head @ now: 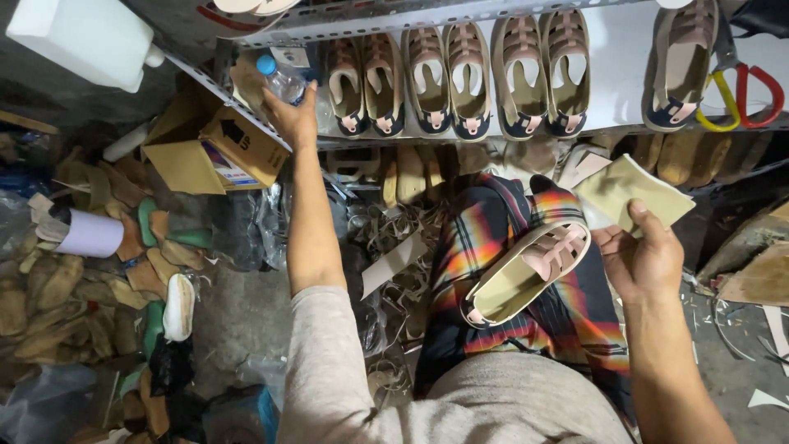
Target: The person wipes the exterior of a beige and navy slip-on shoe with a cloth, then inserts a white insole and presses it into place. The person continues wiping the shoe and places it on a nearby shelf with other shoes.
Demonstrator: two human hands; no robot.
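My left hand [292, 115] reaches up to the shelf edge and grips a clear plastic bottle [283, 80] with a blue cap. My right hand [641, 255] holds a pale yellowish flat piece of sheet material [633, 193] between thumb and fingers. A sandal upper on a beige sole [526, 271], with pink straps, rests sole-up on my lap over a plaid cloth [493, 230], just left of my right hand.
A metal shelf [612, 57] carries several finished sandals [472, 74]; scissors [740, 90] with red and yellow handles lie at its right. An open cardboard box [218, 152] sits left. Shoe lasts and soles [57, 288] pile up on the floor. A white container [82, 37] is top left.
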